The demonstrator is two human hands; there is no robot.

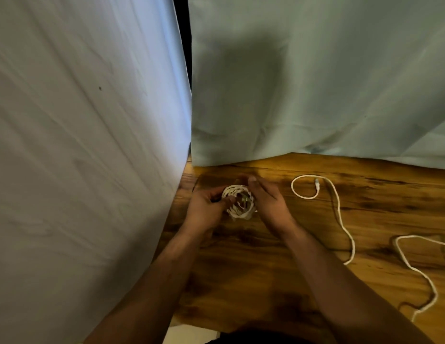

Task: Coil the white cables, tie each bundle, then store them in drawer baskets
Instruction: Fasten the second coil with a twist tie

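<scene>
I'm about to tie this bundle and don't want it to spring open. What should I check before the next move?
1. Coiled white cable gathered into a round bundle: ok.
2. Left hand has a grip on the coil's left side, fingers curled on it: ok.
3. Right hand holds the coil's right side, thumb over the top: ok.
4. Tie ready at or around the bundle: cannot tell, the middle of the coil is blurred.
5. Loose white cable lies on the wooden table apart from the coil, not tangled in it: ok.
6. Drawer baskets within reach: cannot tell, none in view.
</scene>
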